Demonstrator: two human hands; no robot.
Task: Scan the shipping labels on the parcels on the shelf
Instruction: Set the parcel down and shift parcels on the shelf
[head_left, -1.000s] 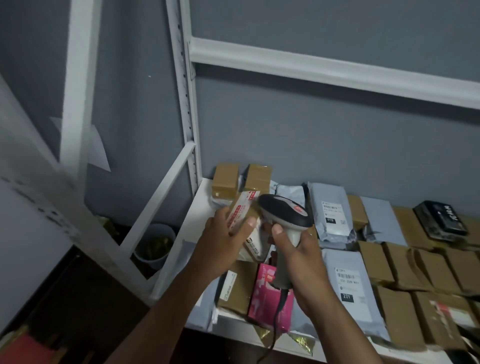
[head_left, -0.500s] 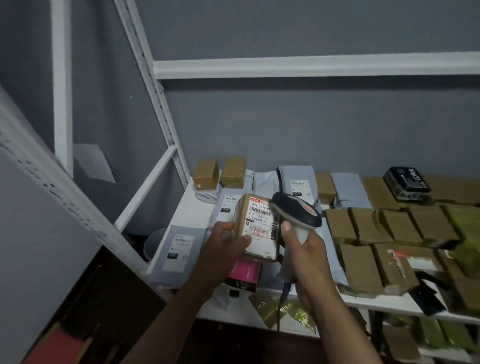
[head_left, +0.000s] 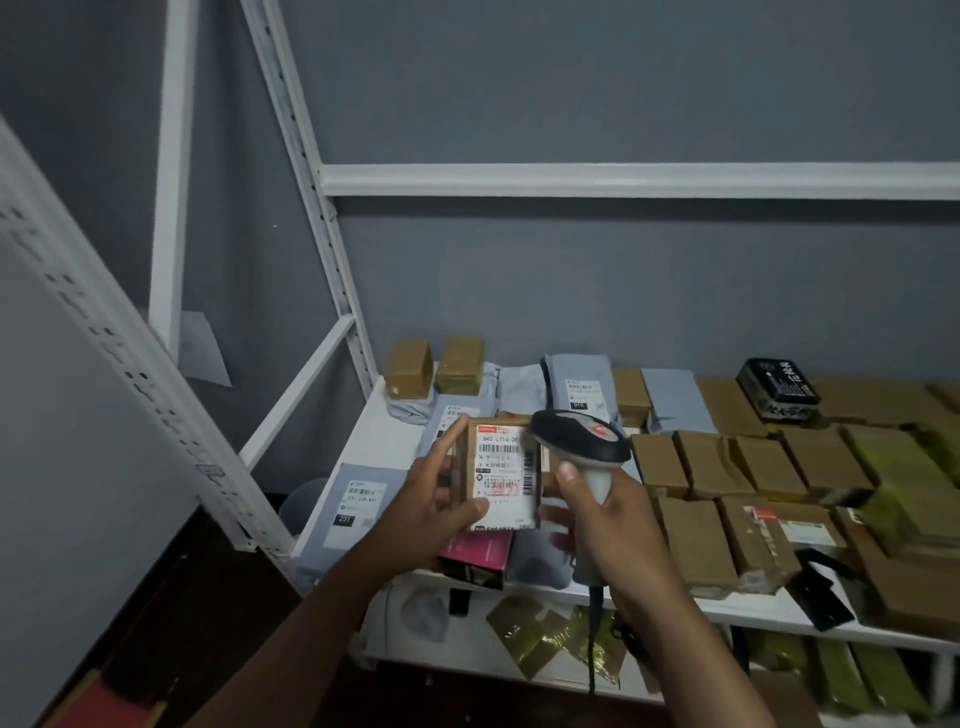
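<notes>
Cardboard parcel (head_left: 501, 475) still gripped by left hand (head_left: 434, 506); right hand (head_left: 605, 514) keeps clutching scanner (head_left: 582, 441), unchanged.

Against the grey wall (head_left: 623, 286), white shelf (head_left: 379, 447) carries brown boxes (head_left: 691, 540), pale grey mailers (head_left: 358, 504), one pink carton (head_left: 480, 551); the scanner (head_left: 582, 441) is black with red.

Shelf frame (head_left: 306, 156): white painted metal, matt. Small box (head_left: 501, 475): brown cardboard w/ white paper label, tape looks glossy. Scanner (head_left: 579, 441): smooth plastic, dark head, grey handle. Mailer bag (head_left: 358, 506): grey plastic film, slight sheen. Pink box (head_left: 478, 551): glossy card.
</notes>
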